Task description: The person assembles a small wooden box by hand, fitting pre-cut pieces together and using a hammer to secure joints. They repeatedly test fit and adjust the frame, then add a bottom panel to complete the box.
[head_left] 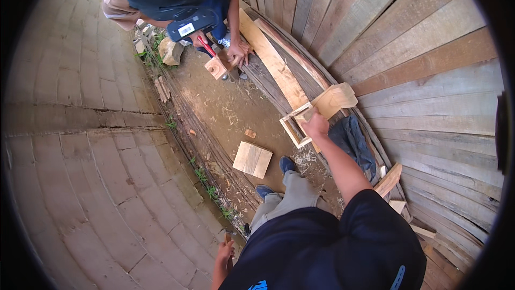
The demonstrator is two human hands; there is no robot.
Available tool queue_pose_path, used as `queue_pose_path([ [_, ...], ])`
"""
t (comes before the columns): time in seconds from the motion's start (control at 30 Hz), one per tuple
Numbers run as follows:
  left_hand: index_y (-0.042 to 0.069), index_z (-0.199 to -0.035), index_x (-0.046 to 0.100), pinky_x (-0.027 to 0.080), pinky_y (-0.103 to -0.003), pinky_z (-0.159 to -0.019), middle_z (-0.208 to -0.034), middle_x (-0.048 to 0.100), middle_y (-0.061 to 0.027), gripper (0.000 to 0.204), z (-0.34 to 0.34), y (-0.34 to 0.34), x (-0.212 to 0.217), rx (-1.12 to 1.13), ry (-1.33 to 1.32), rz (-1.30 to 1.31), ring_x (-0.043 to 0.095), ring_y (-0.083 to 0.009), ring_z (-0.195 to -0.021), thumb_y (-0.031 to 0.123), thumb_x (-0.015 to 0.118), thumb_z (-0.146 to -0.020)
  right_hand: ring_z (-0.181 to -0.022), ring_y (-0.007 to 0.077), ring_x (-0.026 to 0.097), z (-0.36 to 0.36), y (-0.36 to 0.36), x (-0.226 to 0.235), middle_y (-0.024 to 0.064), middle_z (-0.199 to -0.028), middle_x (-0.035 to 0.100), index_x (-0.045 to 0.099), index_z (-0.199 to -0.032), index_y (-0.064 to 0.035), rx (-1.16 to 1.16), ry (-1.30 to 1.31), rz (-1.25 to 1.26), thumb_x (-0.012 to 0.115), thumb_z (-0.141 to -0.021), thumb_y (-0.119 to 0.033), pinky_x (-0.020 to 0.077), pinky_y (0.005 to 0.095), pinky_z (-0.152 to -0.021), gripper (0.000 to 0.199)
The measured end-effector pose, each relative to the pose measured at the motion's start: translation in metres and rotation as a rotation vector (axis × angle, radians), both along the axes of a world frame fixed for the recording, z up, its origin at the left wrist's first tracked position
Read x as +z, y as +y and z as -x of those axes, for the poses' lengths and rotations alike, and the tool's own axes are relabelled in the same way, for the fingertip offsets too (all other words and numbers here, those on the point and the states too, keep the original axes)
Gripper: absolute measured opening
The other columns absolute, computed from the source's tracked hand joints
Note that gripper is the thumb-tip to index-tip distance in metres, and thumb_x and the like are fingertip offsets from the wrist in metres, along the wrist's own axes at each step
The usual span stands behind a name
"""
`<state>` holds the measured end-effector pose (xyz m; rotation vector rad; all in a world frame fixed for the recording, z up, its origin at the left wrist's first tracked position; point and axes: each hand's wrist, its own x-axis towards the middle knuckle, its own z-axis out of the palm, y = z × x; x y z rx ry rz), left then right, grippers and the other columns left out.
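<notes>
Wooden frame [291,133]: on the plank bench [268,87], ahead of the person and a bit right; which side is longer, cannot tell.
Right hand [316,125]: fingers curled round the frame's right side, touching; clearly the nearer hand.
Left hand [224,250]: low at the near left, fingers wrapped round a wooden-handled tool [229,237]; its head is too small to tell.
Key relation: frame lies far and right of the left hand, well apart; the person's legs and the ground come between tool and frame.
Long board [276,67]: flat along the bench, long axis from far left to near right, its near end reaching the frame.
Wide board [339,98]: beside the frame, sticking out to the right past the right hand.
Ground block [252,159]: on the dirt, left of the frame, near the shoes, touched by neither hand.
Co-worker's hand [238,53]: far left end of bench, by a smaller block [215,67]; apart from the frame.
</notes>
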<state>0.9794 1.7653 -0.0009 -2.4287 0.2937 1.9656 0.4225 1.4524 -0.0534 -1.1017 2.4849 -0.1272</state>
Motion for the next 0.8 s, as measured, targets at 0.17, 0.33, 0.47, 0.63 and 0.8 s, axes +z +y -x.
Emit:
queue_pose_path([
  [0.17,0.006,-0.103,0.044,0.035,-0.031,-0.042,-0.061,0.045,-0.0010,0.033,0.031,-0.001,0.019,-0.014,-0.121,0.020,0.043,-0.0116,-0.045,0.029,0.065,-0.091,-0.084,0.0358,0.071,-0.012,0.007,-0.006,0.0212,-0.091,0.071,0.048,-0.128,-0.0029,0.065,0.069,0.001,0.078,-0.073,-0.034,0.0572,0.0452,-0.075,0.070],
  [0.33,0.002,-0.102,0.047,0.037,-0.031,-0.044,-0.061,0.049,-0.0022,0.034,0.035,0.006,0.021,-0.001,-0.147,0.075,0.046,-0.0121,-0.047,0.029,0.065,-0.090,-0.092,0.0331,0.069,0.009,0.014,-0.021,0.0204,-0.098,0.068,0.047,-0.121,0.0007,0.112,0.110,-0.069,0.078,-0.071,-0.027,0.0578,0.0411,-0.079,0.065],
  [0.47,-0.001,-0.097,0.051,0.039,-0.031,-0.047,-0.063,0.054,-0.0044,0.038,0.053,-0.006,0.044,-0.074,-0.231,0.068,0.050,-0.0137,-0.050,0.032,0.067,-0.089,-0.083,0.0362,0.071,0.027,0.018,-0.044,0.0214,-0.089,0.071,0.048,-0.121,-0.0034,0.134,0.149,-0.010,0.075,-0.073,-0.025,0.0580,0.0454,-0.074,0.059],
  [0.63,-0.003,-0.100,0.055,0.041,-0.032,-0.051,-0.065,0.055,-0.0045,0.045,0.039,0.009,0.037,-0.151,-0.225,0.086,0.053,-0.0145,-0.054,0.037,0.069,-0.086,-0.086,0.0351,0.070,0.028,0.029,-0.058,0.0191,-0.096,0.069,0.046,-0.120,-0.0052,0.162,0.182,0.035,0.080,-0.071,-0.028,0.0580,0.0442,-0.075,0.063],
  [0.8,-0.001,-0.099,0.056,0.040,-0.031,-0.050,-0.066,0.056,-0.0039,0.043,0.046,-0.001,0.038,-0.138,-0.262,0.118,0.052,-0.0132,-0.054,0.037,0.070,-0.086,-0.094,0.0347,0.067,0.027,0.030,-0.064,0.0165,-0.104,0.065,0.046,-0.117,-0.0065,0.135,0.122,0.015,0.082,-0.070,-0.031,0.0558,0.0448,-0.080,0.064],
])
